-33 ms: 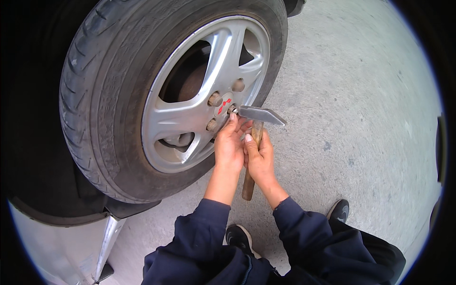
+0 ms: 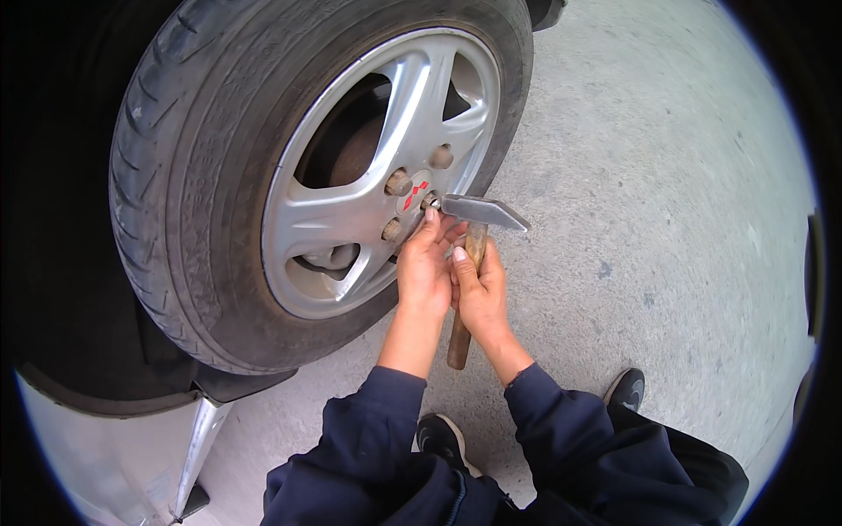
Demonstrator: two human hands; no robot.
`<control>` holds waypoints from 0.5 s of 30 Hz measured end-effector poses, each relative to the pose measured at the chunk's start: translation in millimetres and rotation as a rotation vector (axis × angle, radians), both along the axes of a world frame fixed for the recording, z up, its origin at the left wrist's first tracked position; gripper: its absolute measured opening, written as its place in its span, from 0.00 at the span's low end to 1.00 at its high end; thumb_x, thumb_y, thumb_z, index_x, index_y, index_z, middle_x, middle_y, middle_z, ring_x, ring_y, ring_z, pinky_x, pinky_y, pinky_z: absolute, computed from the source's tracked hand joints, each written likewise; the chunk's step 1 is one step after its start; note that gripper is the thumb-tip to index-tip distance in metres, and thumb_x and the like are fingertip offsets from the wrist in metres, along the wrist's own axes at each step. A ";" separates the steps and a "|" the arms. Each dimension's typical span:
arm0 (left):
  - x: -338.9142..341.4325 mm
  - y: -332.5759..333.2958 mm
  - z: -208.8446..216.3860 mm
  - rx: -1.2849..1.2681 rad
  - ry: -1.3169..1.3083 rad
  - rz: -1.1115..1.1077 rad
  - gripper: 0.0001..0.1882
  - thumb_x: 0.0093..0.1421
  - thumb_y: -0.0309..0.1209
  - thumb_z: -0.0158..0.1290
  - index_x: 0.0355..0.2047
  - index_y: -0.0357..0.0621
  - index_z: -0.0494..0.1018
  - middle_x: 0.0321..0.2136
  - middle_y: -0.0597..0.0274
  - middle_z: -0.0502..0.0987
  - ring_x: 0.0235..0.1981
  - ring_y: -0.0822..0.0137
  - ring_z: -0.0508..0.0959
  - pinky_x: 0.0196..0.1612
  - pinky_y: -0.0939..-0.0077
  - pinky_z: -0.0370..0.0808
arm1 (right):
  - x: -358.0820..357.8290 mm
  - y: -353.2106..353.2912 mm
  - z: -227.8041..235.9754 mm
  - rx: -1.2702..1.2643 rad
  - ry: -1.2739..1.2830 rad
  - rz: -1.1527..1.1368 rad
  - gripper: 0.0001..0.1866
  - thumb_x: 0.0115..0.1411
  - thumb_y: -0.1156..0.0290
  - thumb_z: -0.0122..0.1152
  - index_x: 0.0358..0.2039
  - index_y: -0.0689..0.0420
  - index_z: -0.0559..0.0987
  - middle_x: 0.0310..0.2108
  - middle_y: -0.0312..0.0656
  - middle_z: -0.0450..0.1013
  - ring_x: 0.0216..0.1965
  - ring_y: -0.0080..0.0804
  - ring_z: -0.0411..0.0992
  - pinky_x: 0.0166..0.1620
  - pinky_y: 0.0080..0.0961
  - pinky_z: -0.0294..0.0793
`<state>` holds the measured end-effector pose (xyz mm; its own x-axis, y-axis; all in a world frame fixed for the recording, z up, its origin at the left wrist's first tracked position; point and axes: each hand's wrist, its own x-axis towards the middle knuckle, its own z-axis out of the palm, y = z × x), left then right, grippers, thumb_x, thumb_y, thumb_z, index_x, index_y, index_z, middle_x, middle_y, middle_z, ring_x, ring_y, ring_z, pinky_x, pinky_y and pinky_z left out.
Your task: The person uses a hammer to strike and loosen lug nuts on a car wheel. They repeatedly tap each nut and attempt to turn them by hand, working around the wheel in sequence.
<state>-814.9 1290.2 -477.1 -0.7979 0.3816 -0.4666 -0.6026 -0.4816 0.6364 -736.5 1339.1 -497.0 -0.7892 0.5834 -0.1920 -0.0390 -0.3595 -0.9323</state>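
Gritty concrete [image 2: 631, 263]; right hand [image 2: 481, 296] gripping wooden-handled hammer [image 2: 484, 211]; left hand [image 2: 424, 273] at metal nut [image 2: 429, 202], grip unclear

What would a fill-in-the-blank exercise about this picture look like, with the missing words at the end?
1. The person's bare right hand grips the brown wooden handle of a ____.
2. Around the silver spoked metal wheel sits a black rubber ____.
3. The person's bare left hand is close to the wheel's round grey centre cap, whose angular mark is coloured ____.

Missing words: hammer; tire; red.
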 end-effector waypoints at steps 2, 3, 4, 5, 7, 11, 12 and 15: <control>1.2 0.5 0.3 -0.017 0.009 0.007 0.21 0.75 0.43 0.57 0.56 0.38 0.75 0.51 0.57 0.78 0.51 0.63 0.77 0.54 0.64 0.78 | 0.1 1.6 0.3 -0.005 0.007 -0.001 0.08 0.79 0.66 0.54 0.52 0.54 0.74 0.28 0.27 0.69 0.21 0.11 0.62 0.22 0.15 0.62; 2.3 0.8 0.6 -0.035 0.001 0.013 0.21 0.75 0.42 0.57 0.56 0.37 0.75 0.51 0.57 0.78 0.51 0.64 0.77 0.54 0.64 0.78 | 0.4 2.3 0.7 -0.013 -0.004 0.007 0.07 0.79 0.66 0.54 0.52 0.54 0.74 0.28 0.27 0.69 0.21 0.11 0.62 0.22 0.15 0.62; 3.4 1.2 0.8 -0.040 0.013 0.016 0.20 0.75 0.42 0.56 0.56 0.37 0.76 0.51 0.57 0.78 0.51 0.64 0.77 0.52 0.65 0.79 | 1.3 3.0 1.0 -0.020 -0.015 0.015 0.07 0.79 0.66 0.54 0.51 0.54 0.74 0.27 0.27 0.69 0.21 0.11 0.62 0.22 0.15 0.62; 4.9 1.7 0.9 -0.053 0.016 0.024 0.20 0.76 0.41 0.56 0.56 0.36 0.76 0.50 0.57 0.78 0.50 0.64 0.77 0.50 0.67 0.80 | 1.8 3.9 1.2 -0.017 -0.016 0.018 0.07 0.79 0.66 0.54 0.51 0.54 0.74 0.27 0.26 0.69 0.21 0.11 0.62 0.22 0.15 0.62; 7.6 2.6 0.6 -0.071 0.040 0.031 0.19 0.76 0.40 0.55 0.56 0.36 0.76 0.49 0.56 0.79 0.49 0.65 0.78 0.47 0.70 0.81 | 2.2 5.6 0.9 -0.034 -0.025 0.025 0.07 0.79 0.66 0.54 0.50 0.54 0.74 0.27 0.26 0.69 0.21 0.11 0.61 0.22 0.15 0.62; 9.8 2.8 -2.1 -0.082 0.031 0.040 0.15 0.77 0.37 0.54 0.51 0.37 0.78 0.45 0.56 0.81 0.44 0.69 0.82 0.37 0.78 0.82 | 1.9 8.9 -0.5 0.005 -0.036 0.040 0.07 0.78 0.68 0.55 0.51 0.55 0.75 0.30 0.28 0.71 0.25 0.12 0.64 0.26 0.16 0.65; 9.5 3.3 -3.1 -0.065 0.049 0.038 0.15 0.77 0.37 0.54 0.51 0.37 0.78 0.44 0.57 0.81 0.43 0.69 0.82 0.37 0.78 0.82 | 2.1 9.8 -0.7 0.015 -0.033 0.043 0.08 0.77 0.69 0.55 0.52 0.56 0.75 0.33 0.30 0.72 0.27 0.13 0.66 0.29 0.17 0.67; 8.0 2.7 -4.7 -0.019 0.073 0.022 0.15 0.76 0.36 0.54 0.53 0.35 0.76 0.46 0.55 0.80 0.47 0.64 0.79 0.49 0.69 0.80 | 2.4 10.9 -0.8 0.020 -0.044 0.038 0.08 0.76 0.71 0.55 0.52 0.57 0.75 0.35 0.32 0.74 0.31 0.15 0.68 0.34 0.19 0.70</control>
